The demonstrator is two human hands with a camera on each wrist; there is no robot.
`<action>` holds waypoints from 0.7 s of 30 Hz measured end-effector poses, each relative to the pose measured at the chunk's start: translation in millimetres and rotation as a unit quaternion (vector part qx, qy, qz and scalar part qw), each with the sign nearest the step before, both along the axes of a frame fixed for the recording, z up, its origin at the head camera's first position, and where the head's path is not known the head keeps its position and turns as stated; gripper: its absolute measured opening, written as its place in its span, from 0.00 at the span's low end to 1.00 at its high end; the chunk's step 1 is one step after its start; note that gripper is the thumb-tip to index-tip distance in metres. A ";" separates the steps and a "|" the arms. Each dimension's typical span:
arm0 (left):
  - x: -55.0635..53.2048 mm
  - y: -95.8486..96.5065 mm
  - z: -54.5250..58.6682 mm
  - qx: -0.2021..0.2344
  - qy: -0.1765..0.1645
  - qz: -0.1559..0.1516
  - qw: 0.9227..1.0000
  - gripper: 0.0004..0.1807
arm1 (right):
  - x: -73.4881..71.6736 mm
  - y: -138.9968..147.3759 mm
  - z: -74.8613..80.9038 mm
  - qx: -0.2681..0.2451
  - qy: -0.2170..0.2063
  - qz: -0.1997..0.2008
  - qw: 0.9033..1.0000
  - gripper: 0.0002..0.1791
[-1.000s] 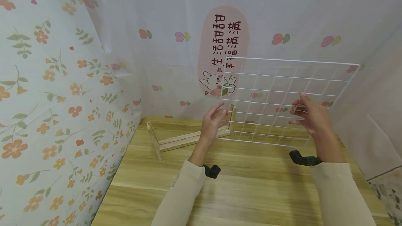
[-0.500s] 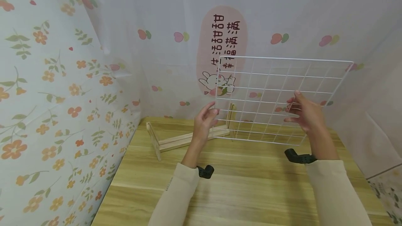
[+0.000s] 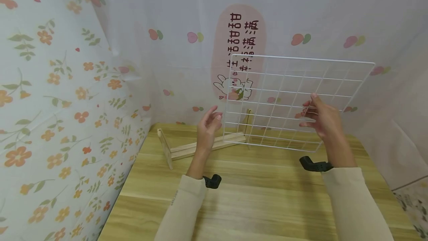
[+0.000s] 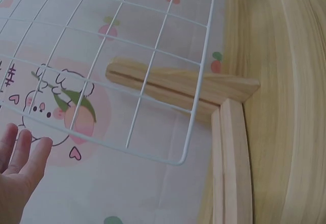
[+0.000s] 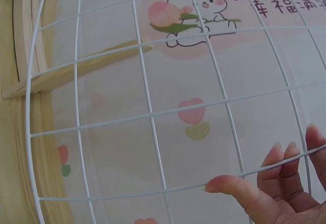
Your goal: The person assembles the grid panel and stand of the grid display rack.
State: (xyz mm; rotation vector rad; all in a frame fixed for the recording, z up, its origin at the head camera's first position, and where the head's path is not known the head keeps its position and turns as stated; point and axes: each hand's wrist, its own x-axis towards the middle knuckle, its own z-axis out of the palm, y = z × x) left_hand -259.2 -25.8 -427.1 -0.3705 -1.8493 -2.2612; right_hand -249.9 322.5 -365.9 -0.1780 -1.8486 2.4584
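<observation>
With the white wire grid (image 3: 291,106) as the middle of a clock in the head view, the right hand (image 3: 325,122) is at 4 o'clock. It has hold of the grid: the thumb lies on a wire on the near side, and other fingers bend in behind. The grid is up in the air and tilted. Its long top edge goes from 10 to 2 o'clock.

The left hand (image 3: 207,129) is between 8 and 9 o'clock, just beside the grid's left edge. Its fingers are loose and a bit bent, with nothing in them. A small gap shows between its fingertips and that edge.

The back cloth (image 3: 167,29) hangs behind, at 12 o'clock. Well out at 9 o'clock, a flowery cloth (image 3: 67,122) comes down along the table's left edge. At 6 o'clock the wood table (image 3: 254,203) spreads wide below the grid and between the two sleeves (image 3: 180,207).

The wooden stand (image 3: 184,152) sits on the table at 8 o'clock. Its right end post (image 4: 175,87) shows through the wires; I can't tell if they touch. A thin slot runs along that post, and another along the stand's rail (image 4: 237,168).
</observation>
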 end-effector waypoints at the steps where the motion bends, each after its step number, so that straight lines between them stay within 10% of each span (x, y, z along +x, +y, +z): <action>1: -0.2 -2.1 -0.3 -0.005 0.003 0.006 1.000 0.25 | -0.3 -0.8 -0.3 -0.003 0.000 0.002 1.000 0.21; 21: -6.0 -51.7 -3.3 -0.076 0.030 0.112 0.990 0.25 | -5.3 -12.5 -1.0 0.021 0.000 -0.017 1.000 0.22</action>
